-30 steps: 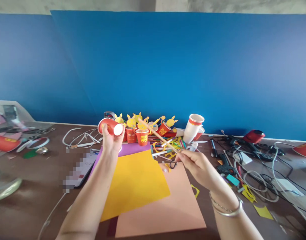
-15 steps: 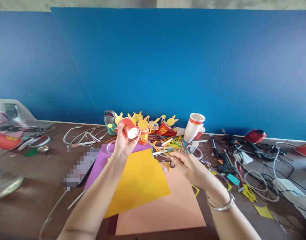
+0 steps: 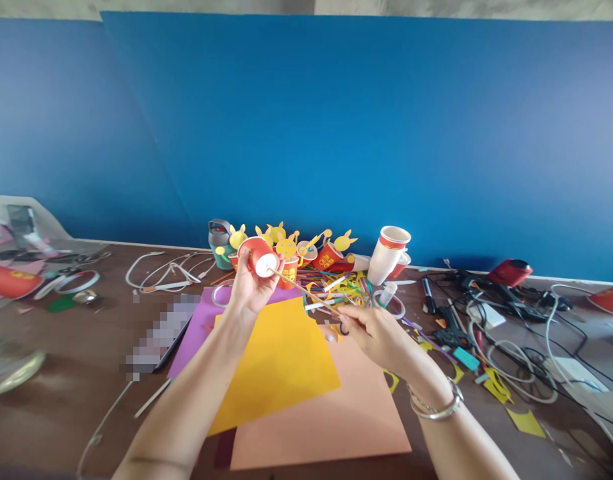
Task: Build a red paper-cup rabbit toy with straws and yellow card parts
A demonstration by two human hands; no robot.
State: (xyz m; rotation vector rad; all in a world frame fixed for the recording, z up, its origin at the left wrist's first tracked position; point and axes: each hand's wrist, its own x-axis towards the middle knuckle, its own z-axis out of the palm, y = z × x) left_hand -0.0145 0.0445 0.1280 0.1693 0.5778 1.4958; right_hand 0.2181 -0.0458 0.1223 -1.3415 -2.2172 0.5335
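My left hand (image 3: 249, 287) is raised above the table and wrapped round a small red paper cup (image 3: 257, 255), its white base turned toward me. My right hand (image 3: 373, 332) pinches a thin wooden stick (image 3: 306, 291) whose tip touches the middle of the cup's base. Under my hands lie a yellow paper sheet (image 3: 279, 363), a peach sheet (image 3: 331, 413) and a purple sheet (image 3: 201, 320). A silver bangle (image 3: 436, 405) rings my right wrist.
Red cups with yellow bunny cutouts (image 3: 311, 250) cluster at the back, beside stacked white cups (image 3: 389, 253). Cables, a glue gun (image 3: 449, 327) and paper scraps crowd the right. White cords (image 3: 161, 270), tape rings (image 3: 71, 283) and a glass dish (image 3: 9, 370) lie left.
My left hand carried the cup rightward and turned its base toward the stick. My right hand brought the stick's tip onto the base; little has moved in the last half second.
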